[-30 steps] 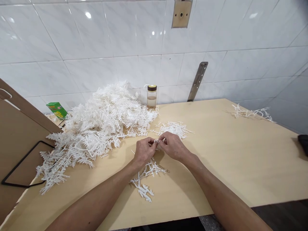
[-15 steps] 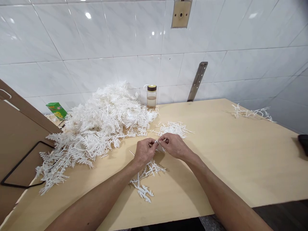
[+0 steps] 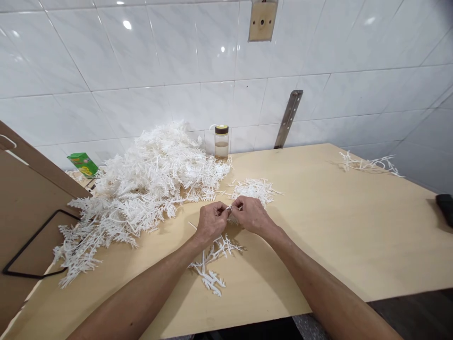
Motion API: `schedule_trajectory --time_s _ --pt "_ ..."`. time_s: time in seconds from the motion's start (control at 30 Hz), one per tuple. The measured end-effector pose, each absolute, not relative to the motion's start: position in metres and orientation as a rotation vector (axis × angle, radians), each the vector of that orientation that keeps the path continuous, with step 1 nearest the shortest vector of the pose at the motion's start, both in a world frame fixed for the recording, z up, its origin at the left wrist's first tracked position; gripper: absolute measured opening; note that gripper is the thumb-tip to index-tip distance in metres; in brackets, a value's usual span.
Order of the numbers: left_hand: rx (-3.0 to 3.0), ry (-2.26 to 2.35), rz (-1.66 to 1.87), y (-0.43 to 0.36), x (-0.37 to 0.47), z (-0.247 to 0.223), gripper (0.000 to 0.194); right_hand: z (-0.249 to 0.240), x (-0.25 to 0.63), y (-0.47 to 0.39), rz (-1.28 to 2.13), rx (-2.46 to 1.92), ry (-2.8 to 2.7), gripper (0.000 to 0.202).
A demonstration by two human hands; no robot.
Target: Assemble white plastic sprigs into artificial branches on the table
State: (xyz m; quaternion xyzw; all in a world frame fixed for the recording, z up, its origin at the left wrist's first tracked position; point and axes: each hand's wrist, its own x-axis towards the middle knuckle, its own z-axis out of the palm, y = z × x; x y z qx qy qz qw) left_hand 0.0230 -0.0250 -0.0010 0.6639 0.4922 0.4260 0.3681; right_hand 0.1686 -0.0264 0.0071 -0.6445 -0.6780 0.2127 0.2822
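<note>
Pinching small white piece (image 3: 229, 208) in closed grip of left hand (image 3: 211, 221) and right hand (image 3: 252, 215); above table (image 3: 336, 226), near white branches (image 3: 212, 280).

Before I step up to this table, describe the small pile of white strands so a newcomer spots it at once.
On the pale tabletop, find the big white heap near the tiled wall. Just right of it, beyond the right hand, lies the small pile of white strands. It's low, with short, loose bits, unlike the branching sprigs between the forearms.
</note>
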Motion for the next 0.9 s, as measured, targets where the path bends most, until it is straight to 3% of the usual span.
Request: schedule_trajectory --time_s 0.2,0.4,0.67,0.9 --pt "1.651 1.233 1.056 -0.025 0.022 0.002 0.019 -0.003 0.179 -0.02 0.13 -1.737 -1.95 0.016" --pt "1.588 1.311 1.036 -0.022 0.022 -0.001 0.021 -0.007 0.197 -0.012 0.075 -1.674 -1.721 0.014" --pt "1.555 1.29 1.012 -0.025 0.023 0.002 0.02 0.007 0.184 -0.022 0.537 -1.526 -1.814 0.02" --pt "1.635 1.267 1.023 -0.024 0.024 -0.001 0.026 0.008 0.18 -0.024 0.521 -1.621 -1.814 0.017"
